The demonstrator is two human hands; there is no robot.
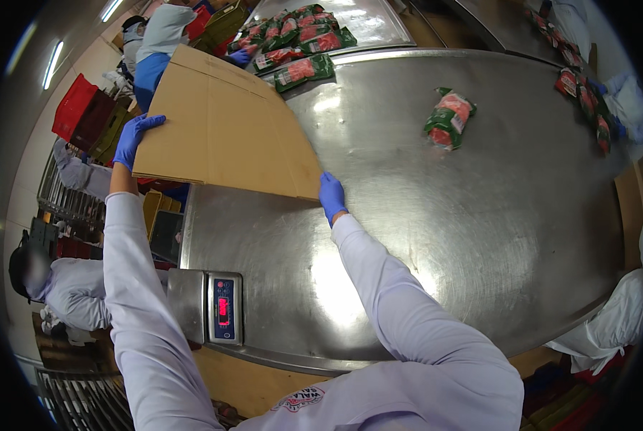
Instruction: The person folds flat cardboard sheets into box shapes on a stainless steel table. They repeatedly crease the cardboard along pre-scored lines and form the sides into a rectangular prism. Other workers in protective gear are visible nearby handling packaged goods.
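A large flattened cardboard box [224, 129] is held out in front of me over the left part of the steel table [422, 237]. My left hand [132, 140], in a blue glove, grips its left edge, fingers over the top face. At the near right corner, my right hand [331, 195], gloved in the same blue, is closed on the board. Just beyond the cardboard lies a green and red plastic pack [303, 72]. Another such pack [450, 118] rests alone on the table to the right.
A digital scale [224, 307] sits at the table's near left edge. Several packs [314, 32] are heaped on the far table, and more [587, 97] lie along the right edge. Co-workers stand left [77, 291], far left and right. Red crates [84, 108] are stacked at left.
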